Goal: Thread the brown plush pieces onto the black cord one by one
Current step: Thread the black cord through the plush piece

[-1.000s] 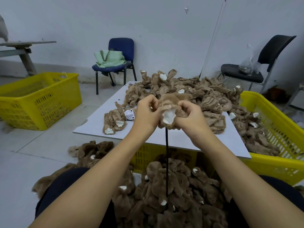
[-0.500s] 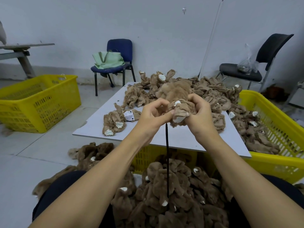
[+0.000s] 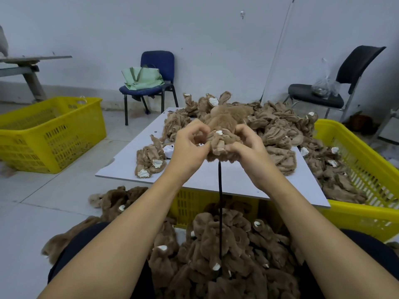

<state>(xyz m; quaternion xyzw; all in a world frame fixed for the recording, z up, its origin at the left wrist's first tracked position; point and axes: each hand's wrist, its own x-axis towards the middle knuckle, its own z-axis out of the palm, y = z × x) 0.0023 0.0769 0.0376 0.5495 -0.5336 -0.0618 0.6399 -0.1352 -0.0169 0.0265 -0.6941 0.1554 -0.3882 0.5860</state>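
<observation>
As seen from the head camera, a brown plush piece point(image 3: 222, 145) is held above the white board point(image 3: 216, 180) between both hands. The right hand point(image 3: 248, 147) is curled round the piece from the right, its fingers and thumb closed on the bunched fabric. The left hand point(image 3: 190, 145) is placed against the piece's left edge, thumb and forefinger narrowed to a pinch at the fabric; what exactly is pinched there cannot be told. From beneath the held piece the black cord point(image 3: 220, 212) is seen hanging straight down, past the board's near edge, into a heap of threaded plush pieces point(image 3: 216, 255) resting on the person's lap between dark trouser legs.

On the board, behind the hands, a large pile of loose plush pieces point(image 3: 274, 126) is spread toward the right, where it spills into a yellow crate point(image 3: 356, 216) set beside and under the board. A small separate bundle of plush point(image 3: 150, 162) lies on the board's left part, near a white scrap point(image 3: 168, 150). More plush point(image 3: 112, 199) lies on the floor at lower left.

At far left a second yellow crate point(image 3: 51, 134) stands on the floor. Against the wall a blue chair point(image 3: 157, 63) carries a green bag point(image 3: 142, 78), and a black chair point(image 3: 358, 63) at right carries a clear plastic bag point(image 3: 323, 83).
</observation>
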